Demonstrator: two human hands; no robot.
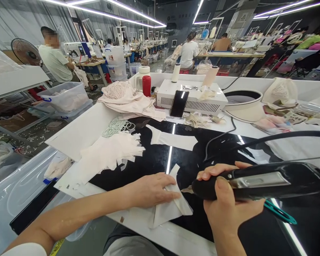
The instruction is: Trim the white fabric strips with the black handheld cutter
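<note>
My left hand [153, 190] presses on white fabric pieces [168, 213] at the near edge of the glossy black work surface [160, 160], its thumb and fingers pinching a folded strip. My right hand [226, 199] is wrapped round a black handheld tool [280, 179] with a metal plate on its side. The narrow tip of the tool points left, close beside the fabric. Beyond my left hand lies a flat white cut piece [176, 139]. A stack of white pieces [109, 153] is spread to the left. Teal thread snips [280, 211] lie below the tool.
A white box [192, 95] with a phone [179, 103] leaning on it stands at the back, near a red bottle [146, 85]. A black cable [269, 138] arches over the right side. Fabric heaps [133, 99] sit back left. Other people work at machines beyond.
</note>
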